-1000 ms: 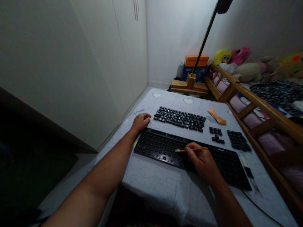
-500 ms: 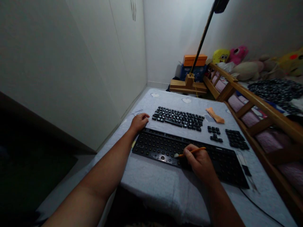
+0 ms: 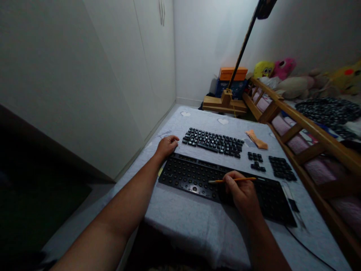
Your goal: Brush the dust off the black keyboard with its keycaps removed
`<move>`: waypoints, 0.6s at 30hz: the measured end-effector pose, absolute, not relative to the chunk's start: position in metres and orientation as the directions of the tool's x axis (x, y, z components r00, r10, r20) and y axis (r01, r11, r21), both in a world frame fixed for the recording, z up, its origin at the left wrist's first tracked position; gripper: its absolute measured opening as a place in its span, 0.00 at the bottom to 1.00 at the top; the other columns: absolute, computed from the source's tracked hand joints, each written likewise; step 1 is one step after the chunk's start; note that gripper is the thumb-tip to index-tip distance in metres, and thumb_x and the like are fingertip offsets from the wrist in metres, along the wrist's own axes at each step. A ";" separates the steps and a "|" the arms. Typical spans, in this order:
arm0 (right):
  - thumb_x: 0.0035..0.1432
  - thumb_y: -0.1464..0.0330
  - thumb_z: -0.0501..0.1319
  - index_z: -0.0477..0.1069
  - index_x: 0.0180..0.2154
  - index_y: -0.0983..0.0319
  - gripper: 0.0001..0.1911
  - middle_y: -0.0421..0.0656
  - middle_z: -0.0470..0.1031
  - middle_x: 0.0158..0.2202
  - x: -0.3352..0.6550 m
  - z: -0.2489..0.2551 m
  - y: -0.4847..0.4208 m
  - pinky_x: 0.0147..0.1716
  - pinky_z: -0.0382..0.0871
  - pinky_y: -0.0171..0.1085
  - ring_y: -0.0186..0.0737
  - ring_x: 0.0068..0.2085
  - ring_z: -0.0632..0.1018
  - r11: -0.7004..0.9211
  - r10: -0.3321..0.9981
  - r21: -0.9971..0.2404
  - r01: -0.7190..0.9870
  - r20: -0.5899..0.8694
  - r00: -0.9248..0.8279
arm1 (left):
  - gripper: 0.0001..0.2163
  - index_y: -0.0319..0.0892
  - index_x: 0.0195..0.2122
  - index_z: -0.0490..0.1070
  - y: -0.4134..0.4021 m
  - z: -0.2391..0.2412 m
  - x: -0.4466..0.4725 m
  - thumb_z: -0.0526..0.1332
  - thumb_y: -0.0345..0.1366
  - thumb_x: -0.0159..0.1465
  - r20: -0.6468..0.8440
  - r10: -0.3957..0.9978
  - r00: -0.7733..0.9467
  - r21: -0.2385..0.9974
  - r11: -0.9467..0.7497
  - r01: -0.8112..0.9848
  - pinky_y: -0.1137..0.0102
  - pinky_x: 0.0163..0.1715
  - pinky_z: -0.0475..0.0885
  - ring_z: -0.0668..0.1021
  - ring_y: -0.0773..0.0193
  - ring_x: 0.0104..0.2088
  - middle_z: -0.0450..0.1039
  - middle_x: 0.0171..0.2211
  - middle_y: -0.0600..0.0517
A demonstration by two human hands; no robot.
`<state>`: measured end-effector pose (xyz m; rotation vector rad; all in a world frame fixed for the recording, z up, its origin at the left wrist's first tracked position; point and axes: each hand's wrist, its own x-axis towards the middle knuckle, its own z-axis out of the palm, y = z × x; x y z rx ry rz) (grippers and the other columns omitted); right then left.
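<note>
My right hand [image 3: 241, 190] pinches a thin orange paintbrush [image 3: 245, 179]. The brush's pale tip lies over the left-middle part of a black keyboard [image 3: 183, 171] that has its keycaps off, with rows of round switch spots showing. My left hand [image 3: 168, 145] rests on the cloth by the keyboard's upper left corner, fingers loosely bent and nothing seen in them. Beyond the keyboard, loose black keycaps [image 3: 216, 141] are laid out in their rows. Smaller keycap groups, the arrow-key cluster [image 3: 256, 165] and the number-pad block [image 3: 282, 168], lie to the right.
A folded orange cloth strip [image 3: 256, 139] lies behind the keycaps. Right of the keyboard is a slim tool with a dark band [image 3: 293, 205]; a cable [image 3: 307, 246] runs off toward the front. A wooden bed rail [image 3: 307, 128] borders the right side, a white wardrobe [image 3: 126, 75] the left.
My right hand has shifted slightly right and the brush now lies flatter, its tip a little farther up the keyboard. The left hand stays in place.
</note>
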<state>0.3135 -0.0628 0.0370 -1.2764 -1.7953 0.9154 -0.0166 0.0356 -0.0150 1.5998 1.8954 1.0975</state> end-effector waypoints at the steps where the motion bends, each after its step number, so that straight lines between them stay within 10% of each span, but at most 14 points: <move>1: 0.65 0.57 0.54 0.69 0.28 0.60 0.18 0.37 0.65 0.20 0.313 0.037 -0.062 0.23 0.58 0.34 0.36 0.22 0.67 0.263 0.960 -0.849 0.458 0.181 -0.216 | 0.15 0.40 0.41 0.78 0.036 -0.015 -0.017 0.57 0.37 0.55 0.162 0.955 -0.247 0.786 0.026 0.618 0.69 0.33 0.69 0.76 0.61 0.31 0.77 0.28 0.51; 18: 0.63 0.56 0.55 0.65 0.24 0.60 0.20 0.36 0.61 0.19 0.315 0.036 -0.064 0.20 0.55 0.33 0.34 0.21 0.64 0.184 0.944 -0.920 0.347 0.067 -0.323 | 0.15 0.41 0.40 0.78 0.037 -0.017 -0.018 0.58 0.37 0.55 0.162 0.955 -0.247 0.789 0.025 0.614 0.69 0.32 0.69 0.76 0.62 0.31 0.77 0.28 0.52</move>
